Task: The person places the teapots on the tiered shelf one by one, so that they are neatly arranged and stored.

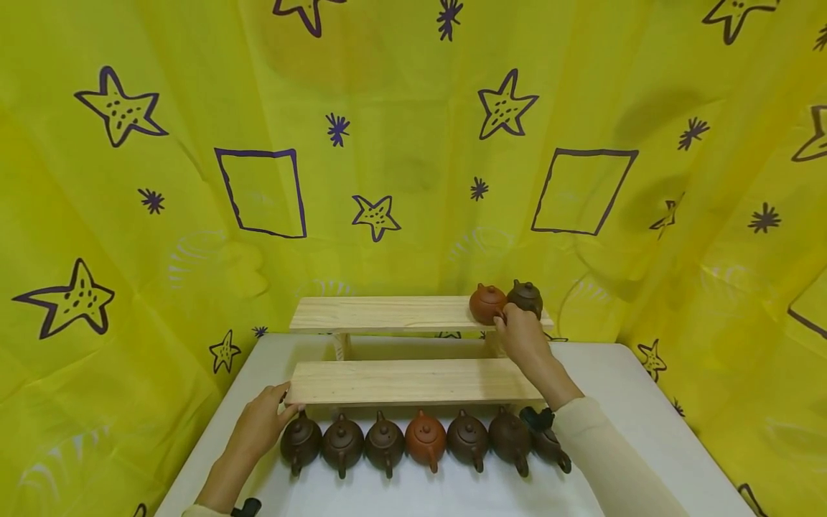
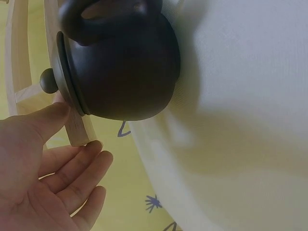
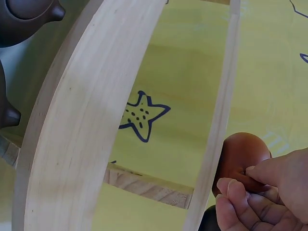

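At the right part of the upper board (image 1: 388,313) of a two-tier wooden shelf, my right hand (image 1: 526,339) pinches the handle of a reddish-brown teapot (image 1: 486,301). The right wrist view shows thumb and fingers on that teapot's (image 3: 244,151) handle. A dark teapot (image 1: 530,293) stands just right of it, partly behind the hand. My left hand (image 1: 257,425) holds the left end of the lower board (image 1: 413,382). In the left wrist view, the thumb and fingers of the left hand (image 2: 43,166) lie on either side of the board's end, beside a dark teapot (image 2: 125,72).
Several teapots stand in a row before the shelf on the white table (image 1: 413,499); one, an orange-red teapot (image 1: 426,438), sits among dark ones such as the dark teapot (image 1: 342,439). The right forearm passes over the row's right end. A yellow patterned cloth (image 1: 413,129) hangs behind.
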### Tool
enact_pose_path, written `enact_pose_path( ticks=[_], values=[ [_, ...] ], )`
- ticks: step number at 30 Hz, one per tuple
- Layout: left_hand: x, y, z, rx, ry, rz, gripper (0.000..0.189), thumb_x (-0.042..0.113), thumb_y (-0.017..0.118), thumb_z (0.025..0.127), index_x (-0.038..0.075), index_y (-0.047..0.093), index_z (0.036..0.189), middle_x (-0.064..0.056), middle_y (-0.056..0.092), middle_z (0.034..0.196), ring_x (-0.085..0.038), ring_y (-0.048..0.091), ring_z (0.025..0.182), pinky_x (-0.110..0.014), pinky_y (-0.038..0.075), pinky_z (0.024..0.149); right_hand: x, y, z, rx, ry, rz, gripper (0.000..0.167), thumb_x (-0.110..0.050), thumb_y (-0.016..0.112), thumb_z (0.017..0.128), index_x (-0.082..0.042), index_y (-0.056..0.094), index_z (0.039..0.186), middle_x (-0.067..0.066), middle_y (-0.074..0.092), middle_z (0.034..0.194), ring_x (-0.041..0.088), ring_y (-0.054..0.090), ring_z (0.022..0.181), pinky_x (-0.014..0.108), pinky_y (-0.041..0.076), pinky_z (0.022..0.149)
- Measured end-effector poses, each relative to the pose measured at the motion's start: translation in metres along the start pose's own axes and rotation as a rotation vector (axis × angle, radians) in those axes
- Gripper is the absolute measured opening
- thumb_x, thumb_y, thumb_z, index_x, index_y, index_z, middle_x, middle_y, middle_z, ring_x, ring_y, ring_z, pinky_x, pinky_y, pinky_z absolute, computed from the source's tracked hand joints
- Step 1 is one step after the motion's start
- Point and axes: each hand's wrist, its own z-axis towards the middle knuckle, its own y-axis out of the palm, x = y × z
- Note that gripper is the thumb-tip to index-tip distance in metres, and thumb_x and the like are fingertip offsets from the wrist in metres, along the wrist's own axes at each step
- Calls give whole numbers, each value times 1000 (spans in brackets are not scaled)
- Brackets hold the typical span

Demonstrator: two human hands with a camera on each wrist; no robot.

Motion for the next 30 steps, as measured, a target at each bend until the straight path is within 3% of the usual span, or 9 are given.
enact_pose_path(
  ticks=[11, 26, 30],
  values=[
    [1, 0, 1, -8, -16, -14, 56, 23, 76, 98, -11, 59, 139, -26, 69, 118, -47, 68, 111, -64, 54, 95, -3, 5, 6, -31, 23, 13, 23, -10, 59, 107, 4, 58, 89, 15, 59, 72, 25, 56, 58, 32, 42, 52],
    [-1, 1, 1, -5, -11, -4, 54, 24, 76, 98, -8, 61, 139, -24, 69, 117, -46, 69, 110, -63, 55, 93, -5, 2, 7, -41, 32, 20, 30, -14, 59, 107, -2, 53, 80, 8, 48, 65, 23, 52, 55, 31, 38, 50],
    [-2, 3, 0, 1, -10, -4, 54, 24, 77, 98, -7, 61, 139, -24, 69, 116, -46, 69, 109, -63, 55, 92, -1, -3, 0, -63, 43, 28, 29, -21, 61, 106, 0, 58, 86, 11, 56, 70, 24, 54, 57, 31, 40, 51]
  ],
)
